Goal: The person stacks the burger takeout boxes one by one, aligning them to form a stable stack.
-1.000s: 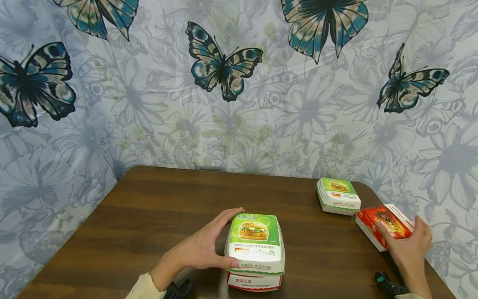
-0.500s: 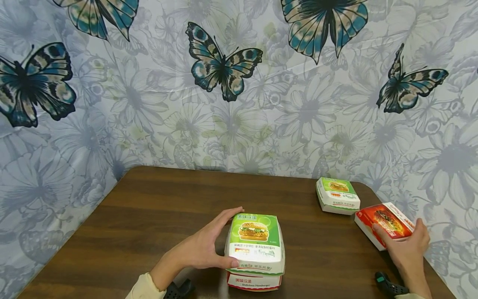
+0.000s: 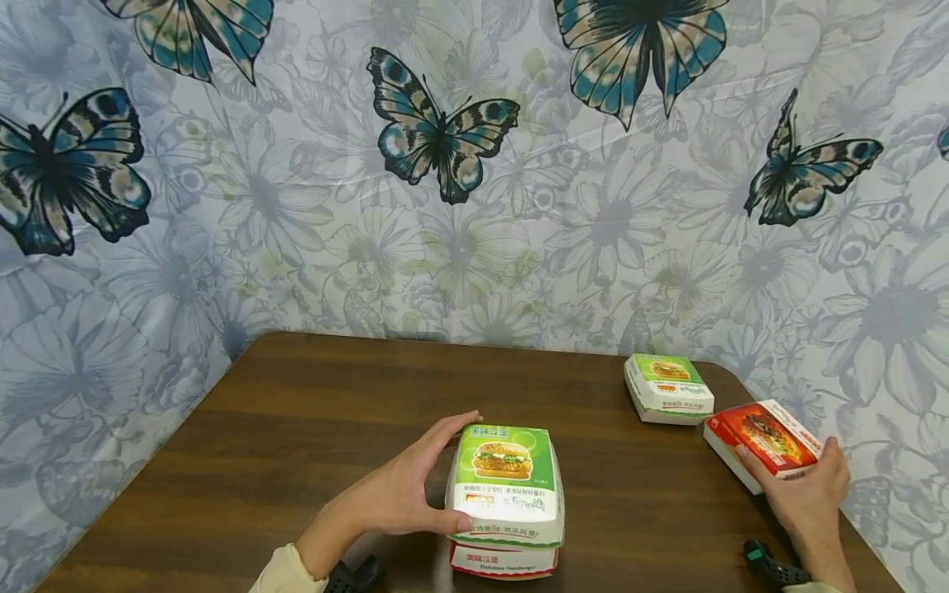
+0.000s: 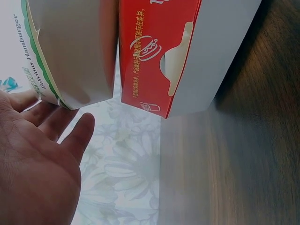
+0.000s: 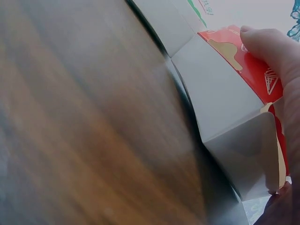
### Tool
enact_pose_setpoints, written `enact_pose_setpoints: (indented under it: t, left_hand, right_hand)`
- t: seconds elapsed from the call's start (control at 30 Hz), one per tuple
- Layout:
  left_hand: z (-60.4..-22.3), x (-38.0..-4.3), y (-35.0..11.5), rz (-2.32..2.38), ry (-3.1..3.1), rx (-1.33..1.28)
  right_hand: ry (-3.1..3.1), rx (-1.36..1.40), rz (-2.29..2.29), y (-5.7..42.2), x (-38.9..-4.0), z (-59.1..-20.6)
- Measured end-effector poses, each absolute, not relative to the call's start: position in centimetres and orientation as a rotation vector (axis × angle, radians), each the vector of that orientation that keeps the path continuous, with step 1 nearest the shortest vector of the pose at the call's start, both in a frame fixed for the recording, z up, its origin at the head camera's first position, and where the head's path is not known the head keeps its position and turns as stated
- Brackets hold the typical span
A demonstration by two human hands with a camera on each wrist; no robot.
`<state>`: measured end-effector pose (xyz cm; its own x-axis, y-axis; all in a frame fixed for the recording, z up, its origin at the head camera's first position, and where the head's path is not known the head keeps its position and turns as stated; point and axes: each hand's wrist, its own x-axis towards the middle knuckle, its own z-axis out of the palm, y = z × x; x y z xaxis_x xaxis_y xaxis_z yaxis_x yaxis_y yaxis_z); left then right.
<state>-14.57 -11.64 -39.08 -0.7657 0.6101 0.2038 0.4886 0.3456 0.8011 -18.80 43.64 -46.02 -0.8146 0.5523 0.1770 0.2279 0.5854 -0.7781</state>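
The upper green box (image 3: 504, 486) sits near the bench's near edge, directly above the lower red box (image 3: 503, 561), whose near side shows beneath it. Its top carries a burger picture, green behind and white in front. The left wrist view has a thin gap between the two boxes at the hand's end; whether they touch farther in cannot be told.

The left grip (image 3: 406, 492) is spread wide over the upper box's left side and has hold of it: thumb on the near face by the corner, fingers round the far left corner. In the left wrist view the little finger stands a little apart from the box.

Well to the right, the right grip (image 3: 806, 487) has hold of the right red box (image 3: 764, 436), thumb on the near left and fingers at the right side, set apart by the width of the box between them. The right wrist view shows the thumb on the red face, above the white side. That box lies at an angle by the bench's right edge; whether it rests fully on the wood cannot be told.

Just behind its left corner is the far green box (image 3: 669, 391), near the back right corner of the dark brown bench (image 3: 296, 436). Beyond hangs a pale floral cloth (image 3: 474, 272) with blue and cream butterflies (image 3: 445, 123).
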Motion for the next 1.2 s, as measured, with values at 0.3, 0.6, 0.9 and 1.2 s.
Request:
enact_pose_setpoints:
  t: [0.3,0.6,0.9,1.2]
  left_hand:
    - [-39.54,-14.65,-11.69,1.41,2.461,1.045]
    - [-39.58,-14.5,-11.68,1.404,2.459,1.035]
    - [-39.54,-14.48,-11.66,1.4,2.46,1.032]
    - [-39.55,-14.48,-11.68,1.4,2.461,1.047]
  right_hand:
    - [-2.398,-0.619,1.078,43.51,-18.71,-46.38]
    - [-2.355,-0.617,1.081,43.12,-18.58,-46.24]
    - [-2.334,-0.625,1.101,42.7,-18.44,-45.8]
    - [-2.323,-0.619,1.095,42.75,-18.51,-45.65]
